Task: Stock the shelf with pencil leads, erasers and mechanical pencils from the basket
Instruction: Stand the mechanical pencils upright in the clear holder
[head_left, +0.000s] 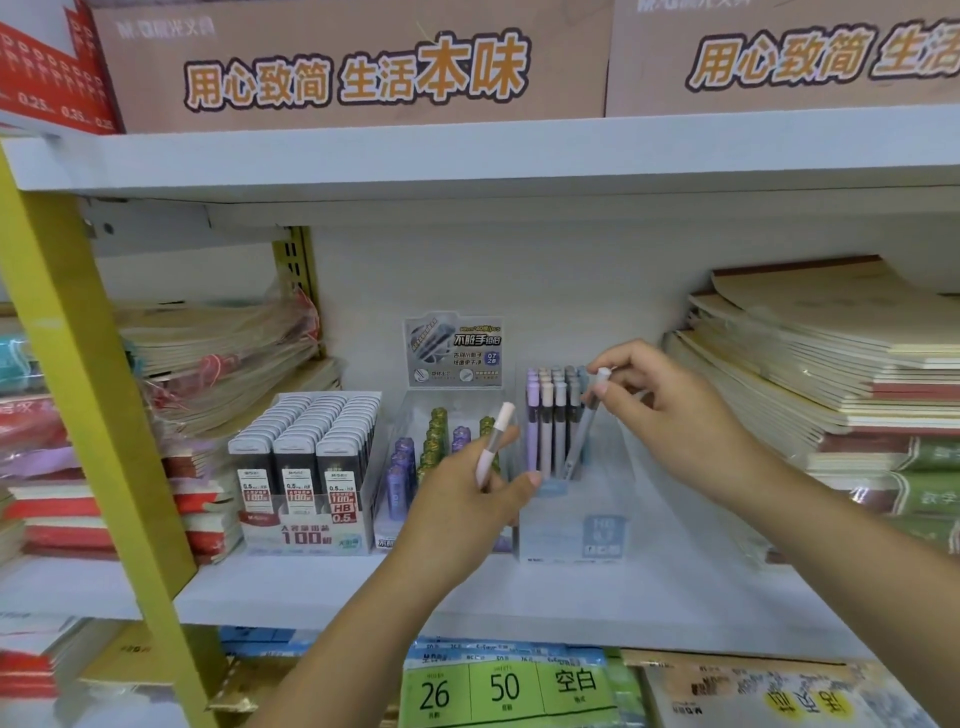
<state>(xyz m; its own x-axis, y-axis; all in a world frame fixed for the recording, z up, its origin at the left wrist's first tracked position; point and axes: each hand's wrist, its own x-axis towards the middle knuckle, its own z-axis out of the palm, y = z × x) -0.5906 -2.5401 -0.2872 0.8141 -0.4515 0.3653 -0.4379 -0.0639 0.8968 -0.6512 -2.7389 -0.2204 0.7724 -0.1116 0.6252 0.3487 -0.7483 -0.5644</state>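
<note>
Grey pencil (583, 431): pinching it in right hand (670, 410), angling tip-down to slot into clear box (571, 530) at 3 o'clock of lead packs (306, 457). Gripping pink pencil (494, 447) in left hand (462, 499), likely queued next. No basket visible.

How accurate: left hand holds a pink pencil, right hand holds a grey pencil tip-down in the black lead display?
Wrong destination: the head view shows the right hand holding the grey pencil tip-down in the clear pencil box. The left hand does hold a pink pencil.
</note>
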